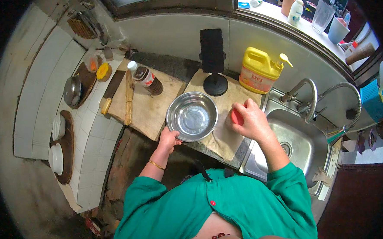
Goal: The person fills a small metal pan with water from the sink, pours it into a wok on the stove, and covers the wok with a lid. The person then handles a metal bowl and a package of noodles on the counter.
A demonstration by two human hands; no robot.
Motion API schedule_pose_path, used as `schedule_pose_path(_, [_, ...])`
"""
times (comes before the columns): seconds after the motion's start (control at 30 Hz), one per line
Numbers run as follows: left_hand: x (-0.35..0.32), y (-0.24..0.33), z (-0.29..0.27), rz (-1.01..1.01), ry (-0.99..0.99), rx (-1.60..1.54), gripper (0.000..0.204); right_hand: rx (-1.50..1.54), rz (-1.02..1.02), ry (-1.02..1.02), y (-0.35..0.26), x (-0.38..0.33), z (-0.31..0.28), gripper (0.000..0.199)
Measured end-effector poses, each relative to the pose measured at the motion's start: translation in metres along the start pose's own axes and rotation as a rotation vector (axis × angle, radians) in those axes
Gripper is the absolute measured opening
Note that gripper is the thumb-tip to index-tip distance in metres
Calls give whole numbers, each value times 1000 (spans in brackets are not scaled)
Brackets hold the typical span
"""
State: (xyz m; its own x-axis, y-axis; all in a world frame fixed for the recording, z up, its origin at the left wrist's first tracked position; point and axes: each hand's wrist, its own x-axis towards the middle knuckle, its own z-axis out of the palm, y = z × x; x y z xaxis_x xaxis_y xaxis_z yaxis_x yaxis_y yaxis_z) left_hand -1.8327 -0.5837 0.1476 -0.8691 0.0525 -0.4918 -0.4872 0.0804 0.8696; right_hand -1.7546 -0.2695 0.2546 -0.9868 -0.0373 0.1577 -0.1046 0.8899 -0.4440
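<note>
My left hand (169, 140) is closed on the near-left rim of a round stainless steel bowl (177, 126). Light glints off the inside of the bowl, and I cannot tell whether there is water in it. To the right of the bowl, my right hand (254, 121) curls its fingers around a small red thing (237, 117); most of it is covered, so its kind does not show. Beneath both hands lies a pale, worn board (225, 140) on the counter, and the red thing is held apart from the bowl.
A black stand (212, 51) and a yellow pump jug (259, 71) stand behind. On the left are a dark bottle (148, 79), a bundle of sticks (129, 98) and a cleaver (113, 86). The steel sink (303, 138) with its curved tap (310, 93) lies right.
</note>
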Motion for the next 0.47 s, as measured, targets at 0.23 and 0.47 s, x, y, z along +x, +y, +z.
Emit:
schedule_pose_path(0.23, [23,30,-12,91,26,582,38,-71,-31,77,-7,14,9,59])
schedule_pose_path(0.47, [41,103,10,697,-56,713,51,-2,68,256,-6,56,10,58])
